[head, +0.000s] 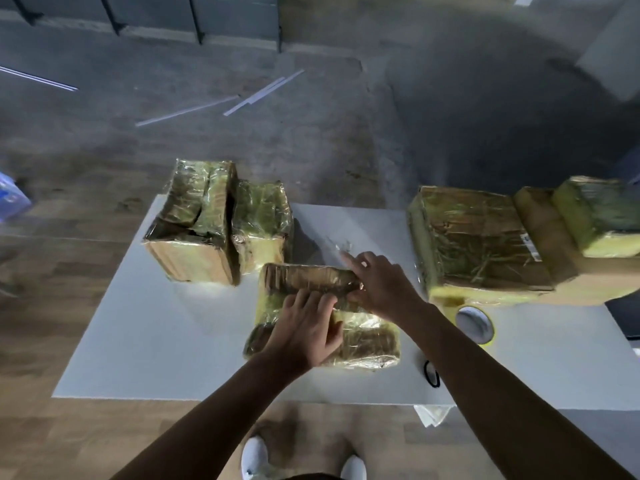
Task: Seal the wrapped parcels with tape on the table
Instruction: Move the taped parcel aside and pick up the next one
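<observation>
Left hand [304,327] pressing flat on centre parcel [367,341]; right hand [377,285] gripping its upper fold; right-side parcel [478,244] showing a label [530,247], illegible

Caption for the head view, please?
Left hand presses the central wrapped parcel, right hand touches its right end; tape roll nearby on the table.

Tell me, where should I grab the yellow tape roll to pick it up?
The tape roll lies flat on the table, hole up, a large parcel close behind. Come from above and pinch the rim through the hole.
</observation>
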A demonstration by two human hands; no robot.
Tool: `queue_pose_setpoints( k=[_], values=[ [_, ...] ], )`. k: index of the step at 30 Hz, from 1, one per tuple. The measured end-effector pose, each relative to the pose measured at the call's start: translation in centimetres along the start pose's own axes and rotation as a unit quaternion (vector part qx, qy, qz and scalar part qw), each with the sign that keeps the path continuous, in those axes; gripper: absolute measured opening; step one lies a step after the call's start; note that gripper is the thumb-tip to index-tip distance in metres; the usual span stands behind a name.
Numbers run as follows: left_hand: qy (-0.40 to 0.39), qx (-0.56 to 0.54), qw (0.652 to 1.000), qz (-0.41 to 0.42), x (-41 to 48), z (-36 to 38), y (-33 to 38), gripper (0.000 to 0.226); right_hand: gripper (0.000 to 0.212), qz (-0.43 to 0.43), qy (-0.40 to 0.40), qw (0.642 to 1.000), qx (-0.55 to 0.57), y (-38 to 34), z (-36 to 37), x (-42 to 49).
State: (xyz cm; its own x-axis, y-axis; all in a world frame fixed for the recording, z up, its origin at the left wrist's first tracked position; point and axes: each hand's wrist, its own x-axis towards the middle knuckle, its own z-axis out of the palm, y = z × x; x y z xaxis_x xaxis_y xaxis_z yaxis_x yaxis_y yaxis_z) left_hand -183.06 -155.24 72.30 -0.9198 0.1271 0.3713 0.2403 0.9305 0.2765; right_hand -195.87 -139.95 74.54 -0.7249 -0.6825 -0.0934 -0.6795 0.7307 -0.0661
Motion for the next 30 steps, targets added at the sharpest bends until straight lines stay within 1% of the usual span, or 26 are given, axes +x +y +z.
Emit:
queue_pose_setpoints(
  k=[2,3,4,6,8,9,11,14,15,16,20,24,26,30],
  values=[
    [-0.011,-0.001,1.000,-0.004,0.1,0.1,0.1,0.038,0.065,-0.061,0.045,0.997,0.019,-0.1,0.1,-0.5],
    [-0.014,-0.005,1.000,-0.003,0.2,0.2,0.0,0.037,0.061,-0.076,0.042,0.996,0.027,0.0,0.1,-0.6],
    [-0.016,-0.009,1.000,0.002,0.3,0.2,-0.1,0.034,0.062,-0.074,0.014,0.997,0.026,0.2,0.0,-0.7],
    [-0.015,-0.008,1.000,0.021,0.3,0.2,-0.1,0.030,0.069,-0.064,-0.058,0.996,-0.021,0.7,-0.4,-1.1],
    [-0.017,-0.004,0.999,0.036,0.4,0.1,0.0,0.028,0.073,-0.069,-0.087,0.991,-0.074,0.7,-1.1,-1.2],
    [-0.016,-0.003,0.999,0.041,0.5,0.0,0.0,0.028,0.072,-0.072,-0.091,0.990,-0.081,0.3,-1.5,-1.2],
    [-0.007,-0.006,0.999,0.048,0.4,-0.1,0.0,0.026,0.063,-0.077,-0.085,0.989,-0.094,-0.6,-2.2,-1.0],
    [0.013,-0.022,0.998,0.055,0.1,-0.3,-0.2,0.020,0.042,-0.104,-0.044,0.980,-0.163,-1.3,-2.0,-0.6],
    [0.016,-0.025,0.998,0.056,0.0,-0.4,-0.2,0.018,0.039,-0.107,-0.041,0.980,-0.165,-1.3,-1.9,-0.5],
    [0.015,-0.024,0.998,0.058,-0.2,-0.6,0.0,0.017,0.040,-0.109,-0.046,0.981,-0.156,-1.2,-1.7,-0.5],
    [-0.006,0.011,0.997,0.072,-0.6,-1.1,0.3,0.016,0.056,-0.123,-0.076,0.983,-0.114,-0.9,-1.8,-0.5],
    [-0.017,0.037,0.995,0.091,-0.4,-1.2,0.1,0.010,0.055,-0.131,-0.117,0.983,-0.054,-0.4,-2.7,-0.7],
    [-0.028,0.045,0.994,0.093,-0.4,-1.2,0.2,0.011,0.055,-0.137,-0.129,0.981,-0.037,-0.1,-3.2,-0.7],
    [-0.023,0.046,0.994,0.096,-0.4,-1.3,0.5,0.012,0.052,-0.138,-0.143,0.980,-0.014,0.6,-3.8,-0.2]
  ],
)
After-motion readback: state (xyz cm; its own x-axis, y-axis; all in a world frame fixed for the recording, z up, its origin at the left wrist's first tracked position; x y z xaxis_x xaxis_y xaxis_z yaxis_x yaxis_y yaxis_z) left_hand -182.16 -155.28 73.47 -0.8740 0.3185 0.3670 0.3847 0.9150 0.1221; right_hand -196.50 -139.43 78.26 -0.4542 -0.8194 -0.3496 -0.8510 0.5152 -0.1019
